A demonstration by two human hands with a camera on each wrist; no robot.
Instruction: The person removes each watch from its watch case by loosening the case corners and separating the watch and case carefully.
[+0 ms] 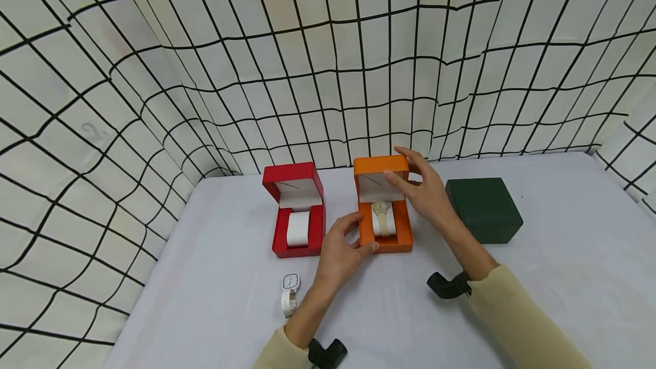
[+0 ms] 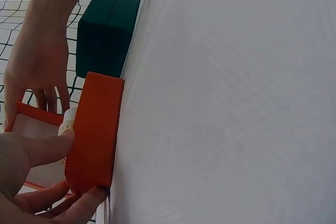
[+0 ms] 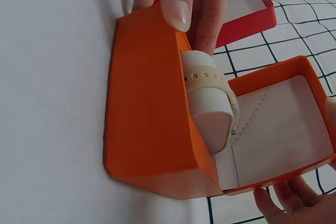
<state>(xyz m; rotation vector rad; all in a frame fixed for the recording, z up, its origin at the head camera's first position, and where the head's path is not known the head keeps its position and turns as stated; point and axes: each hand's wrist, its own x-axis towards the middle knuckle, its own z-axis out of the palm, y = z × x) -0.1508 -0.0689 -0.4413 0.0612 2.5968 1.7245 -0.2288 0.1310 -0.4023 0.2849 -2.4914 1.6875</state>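
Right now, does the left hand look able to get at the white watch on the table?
Probably yes. The white watch lies beside the left forearm, and nothing lies on top of it. But the left hand holds the orange box, so it would likely need to let go first.

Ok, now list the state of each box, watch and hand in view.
Orange box: open, lid raised.
Red box: open, white cushion without a watch.
Green box: closed.
Cream watch: around the orange box's cushion.
White watch: loose on the table.
Left hand: gripping the orange box's base.
Right hand: holding the orange box's lid.
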